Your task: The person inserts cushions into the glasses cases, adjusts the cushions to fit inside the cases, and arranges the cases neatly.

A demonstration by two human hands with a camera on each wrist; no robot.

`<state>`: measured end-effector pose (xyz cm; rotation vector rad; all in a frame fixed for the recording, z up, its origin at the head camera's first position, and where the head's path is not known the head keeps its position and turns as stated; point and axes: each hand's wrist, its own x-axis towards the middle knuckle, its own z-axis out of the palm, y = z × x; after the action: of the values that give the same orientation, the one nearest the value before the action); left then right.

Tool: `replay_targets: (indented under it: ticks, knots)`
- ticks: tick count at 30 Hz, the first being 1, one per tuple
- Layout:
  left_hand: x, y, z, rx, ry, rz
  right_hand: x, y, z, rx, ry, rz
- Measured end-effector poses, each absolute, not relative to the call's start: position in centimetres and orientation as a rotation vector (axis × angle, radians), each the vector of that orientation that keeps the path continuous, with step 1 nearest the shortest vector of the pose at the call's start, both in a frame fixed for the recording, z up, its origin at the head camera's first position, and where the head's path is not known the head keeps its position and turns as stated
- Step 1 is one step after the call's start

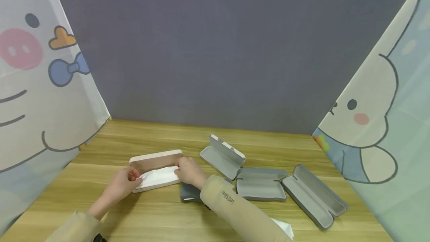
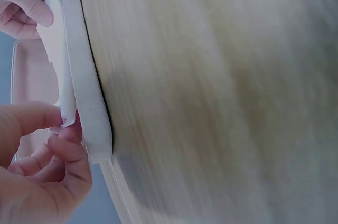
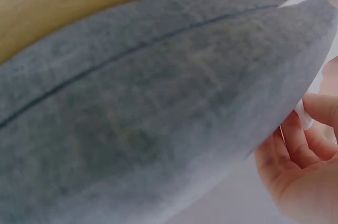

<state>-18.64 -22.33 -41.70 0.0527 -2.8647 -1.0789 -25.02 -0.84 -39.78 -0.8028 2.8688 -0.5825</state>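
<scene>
An open glasses case (image 1: 147,164) with a white outside and a pinkish lining lies at the left of the table, its lid raised at the back. Over its lower half stretches a folded white cloth (image 1: 159,176). My left hand (image 1: 121,185) pinches the cloth's left end between thumb and fingers, as the left wrist view shows close up. At the other end, my right hand (image 1: 190,171) pinches the cloth near the case's right corner. A closed blue-grey case (image 3: 158,86) lies below my right wrist, partly hidden by the sleeve, with a white bit poking from its seam.
Right of my hands stand several open cases: one with a white patterned lid (image 1: 220,160), a grey one (image 1: 261,190) facing forward, and another grey one (image 1: 310,199) slanting at far right. A white cloth piece (image 1: 284,228) shows beside my right sleeve. A dark panel (image 1: 215,55) rises behind.
</scene>
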Motion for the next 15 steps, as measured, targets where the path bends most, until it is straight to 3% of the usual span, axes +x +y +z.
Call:
replay_targets:
  ticks: [15]
  knots:
    - [-18.71,-22.5,-41.67,0.035,-2.855,-0.982,-24.67,-1.77,-40.03,-0.734,3.064,-0.37]
